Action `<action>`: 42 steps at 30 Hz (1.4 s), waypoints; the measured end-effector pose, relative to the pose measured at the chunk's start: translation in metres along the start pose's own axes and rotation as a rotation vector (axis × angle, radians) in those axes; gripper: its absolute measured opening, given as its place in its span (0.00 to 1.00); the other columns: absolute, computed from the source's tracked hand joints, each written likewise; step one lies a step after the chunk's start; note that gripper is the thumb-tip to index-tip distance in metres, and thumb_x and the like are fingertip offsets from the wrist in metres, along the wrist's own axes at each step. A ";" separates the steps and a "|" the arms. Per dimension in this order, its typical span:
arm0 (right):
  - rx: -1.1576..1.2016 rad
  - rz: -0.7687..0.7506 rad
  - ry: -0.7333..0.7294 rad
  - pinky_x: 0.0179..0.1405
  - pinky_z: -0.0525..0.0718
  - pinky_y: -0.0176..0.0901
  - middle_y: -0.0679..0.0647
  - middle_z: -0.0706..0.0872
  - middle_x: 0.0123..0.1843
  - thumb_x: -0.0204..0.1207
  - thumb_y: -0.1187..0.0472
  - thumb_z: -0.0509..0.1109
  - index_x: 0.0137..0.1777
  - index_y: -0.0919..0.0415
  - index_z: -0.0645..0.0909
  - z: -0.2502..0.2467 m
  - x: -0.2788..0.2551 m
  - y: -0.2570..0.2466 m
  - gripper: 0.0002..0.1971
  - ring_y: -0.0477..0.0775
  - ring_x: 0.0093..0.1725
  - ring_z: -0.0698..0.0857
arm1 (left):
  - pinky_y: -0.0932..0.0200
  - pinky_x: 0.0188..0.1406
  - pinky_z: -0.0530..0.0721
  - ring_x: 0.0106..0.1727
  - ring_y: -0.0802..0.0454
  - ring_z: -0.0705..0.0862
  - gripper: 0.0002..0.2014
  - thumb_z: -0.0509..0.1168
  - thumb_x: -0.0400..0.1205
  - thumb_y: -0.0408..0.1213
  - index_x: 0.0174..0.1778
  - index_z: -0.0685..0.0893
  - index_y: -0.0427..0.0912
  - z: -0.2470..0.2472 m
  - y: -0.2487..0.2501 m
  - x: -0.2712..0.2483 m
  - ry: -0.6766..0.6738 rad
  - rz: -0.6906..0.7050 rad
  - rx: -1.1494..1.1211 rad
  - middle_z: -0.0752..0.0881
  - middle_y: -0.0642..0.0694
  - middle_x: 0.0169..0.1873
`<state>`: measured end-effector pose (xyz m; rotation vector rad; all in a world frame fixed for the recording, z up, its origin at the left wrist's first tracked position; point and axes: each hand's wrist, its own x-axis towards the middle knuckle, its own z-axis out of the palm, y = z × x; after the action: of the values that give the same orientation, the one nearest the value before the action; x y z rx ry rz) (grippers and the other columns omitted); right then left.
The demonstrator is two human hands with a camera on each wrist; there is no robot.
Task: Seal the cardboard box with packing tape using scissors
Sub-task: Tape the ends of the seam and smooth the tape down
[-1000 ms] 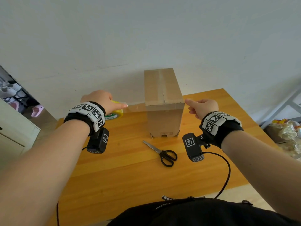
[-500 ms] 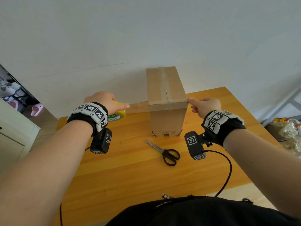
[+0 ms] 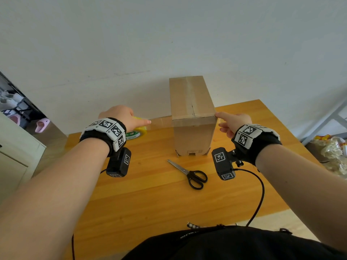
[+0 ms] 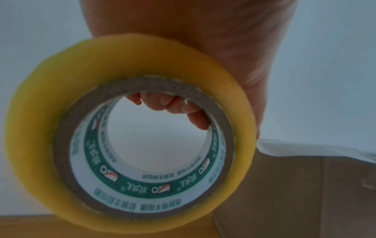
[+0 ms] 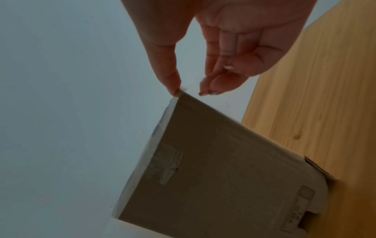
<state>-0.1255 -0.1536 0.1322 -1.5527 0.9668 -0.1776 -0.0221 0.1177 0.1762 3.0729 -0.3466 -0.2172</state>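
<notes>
On the counter [image 3: 142, 199] stands the cardboard box [image 3: 193, 136], tall and narrow, upright near the far edge with its top flaps shut and a strip of clear tape stretched across the near end of the top. It is the biggest thing here and probably light and fairly stiff, so it could tip or slide if the tape is pulled hard; steadying it at a top corner seems wise. To its left, the left hand [image 3: 120, 117] grips the tape roll [image 4: 130, 127], fingers curled through the core and forefinger pointing along the pulled-out strip [image 3: 161, 121], which runs taut from the roll to the box's left edge. That film is thin, sticky and quick to wrinkle or cling to itself, so it wants steady tension and a hold on the roll itself. At the box's right top corner, the right hand [image 3: 232, 121] presses its forefinger tip on the tape end; the other fingers are loosely curled and hold nothing. Nearest the person, the scissors [image 3: 189, 173] lie closed on the counter in front of the box, untouched, black handles toward the person; those handles are the place to take them.
</notes>
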 end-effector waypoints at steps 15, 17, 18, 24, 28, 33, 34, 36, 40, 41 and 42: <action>-0.413 -0.136 0.099 0.40 0.84 0.48 0.60 0.87 0.47 0.70 0.44 0.70 0.56 0.66 0.77 0.000 -0.013 -0.010 0.25 0.57 0.45 0.88 | 0.56 0.34 0.76 0.29 0.47 0.78 0.35 0.60 0.71 0.71 0.43 0.82 0.36 -0.001 -0.003 0.000 0.042 -0.002 -0.004 0.77 0.45 0.25; -0.453 -0.212 0.186 0.50 0.83 0.54 0.66 0.85 0.57 0.71 0.46 0.70 0.61 0.68 0.78 0.002 -0.015 -0.011 0.27 0.63 0.54 0.85 | 0.57 0.33 0.75 0.29 0.47 0.77 0.35 0.59 0.70 0.72 0.43 0.82 0.37 -0.001 -0.003 0.001 0.045 -0.001 0.004 0.78 0.44 0.27; -0.493 -0.298 0.238 0.53 0.81 0.53 0.65 0.82 0.61 0.72 0.46 0.68 0.62 0.66 0.77 0.004 -0.017 -0.011 0.26 0.62 0.57 0.82 | 0.58 0.33 0.74 0.29 0.47 0.77 0.35 0.59 0.70 0.72 0.42 0.82 0.38 -0.001 -0.004 0.001 0.043 0.002 0.007 0.79 0.43 0.28; -0.965 -1.009 -0.019 0.80 0.55 0.50 0.50 0.67 0.79 0.82 0.48 0.54 0.76 0.54 0.67 0.049 -0.038 -0.004 0.24 0.52 0.80 0.60 | 0.59 0.32 0.73 0.33 0.48 0.79 0.30 0.58 0.70 0.72 0.37 0.80 0.45 -0.001 -0.005 0.002 0.018 0.013 -0.001 0.79 0.47 0.29; -1.145 -1.046 -0.178 0.81 0.41 0.45 0.50 0.54 0.84 0.84 0.48 0.48 0.81 0.55 0.53 0.070 -0.040 0.011 0.27 0.50 0.83 0.47 | 0.60 0.30 0.70 0.28 0.49 0.75 0.28 0.59 0.72 0.70 0.29 0.74 0.44 0.000 -0.009 0.002 0.007 0.019 -0.047 0.74 0.47 0.25; -1.124 -1.048 -0.203 0.81 0.40 0.43 0.50 0.52 0.84 0.85 0.50 0.49 0.82 0.55 0.50 0.072 -0.036 0.018 0.27 0.49 0.83 0.47 | 0.54 0.34 0.72 0.33 0.46 0.76 0.29 0.61 0.73 0.67 0.33 0.78 0.40 0.005 -0.016 0.009 -0.079 0.010 -0.203 0.76 0.43 0.31; -1.121 -1.052 -0.201 0.80 0.41 0.43 0.50 0.52 0.84 0.85 0.50 0.50 0.82 0.54 0.50 0.071 -0.035 0.018 0.27 0.48 0.83 0.48 | 0.54 0.35 0.72 0.34 0.46 0.76 0.27 0.61 0.74 0.66 0.34 0.79 0.41 0.006 -0.016 0.010 -0.101 0.013 -0.248 0.77 0.43 0.33; -1.111 -1.057 -0.194 0.81 0.43 0.43 0.49 0.54 0.84 0.84 0.51 0.51 0.82 0.54 0.51 0.071 -0.033 0.018 0.27 0.48 0.83 0.50 | 0.53 0.44 0.77 0.42 0.44 0.80 0.25 0.62 0.76 0.62 0.44 0.84 0.41 0.007 -0.015 0.010 -0.162 0.014 -0.329 0.81 0.42 0.40; -1.079 -1.072 -0.178 0.81 0.47 0.43 0.49 0.58 0.83 0.84 0.52 0.53 0.81 0.53 0.55 0.071 -0.030 0.017 0.26 0.48 0.82 0.55 | 0.53 0.58 0.75 0.63 0.40 0.78 0.24 0.60 0.81 0.53 0.65 0.80 0.40 0.008 -0.007 0.008 -0.220 0.015 -0.398 0.80 0.40 0.59; -1.076 -1.073 -0.177 0.81 0.48 0.43 0.48 0.59 0.82 0.84 0.52 0.53 0.81 0.52 0.56 0.070 -0.030 0.017 0.26 0.48 0.82 0.55 | 0.53 0.59 0.74 0.64 0.40 0.77 0.23 0.59 0.82 0.52 0.67 0.79 0.40 0.009 -0.005 0.009 -0.224 0.016 -0.408 0.79 0.39 0.63; -1.072 -1.076 -0.176 0.81 0.48 0.44 0.48 0.60 0.82 0.84 0.53 0.53 0.81 0.52 0.57 0.070 -0.029 0.017 0.25 0.48 0.82 0.56 | 0.53 0.59 0.74 0.65 0.40 0.76 0.23 0.58 0.83 0.52 0.68 0.78 0.41 0.010 -0.004 0.009 -0.226 0.018 -0.418 0.79 0.39 0.65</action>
<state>-0.1092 -0.0803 0.1108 -2.9101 -0.1073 -0.2788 -0.0142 0.1196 0.1654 2.6364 -0.2926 -0.5602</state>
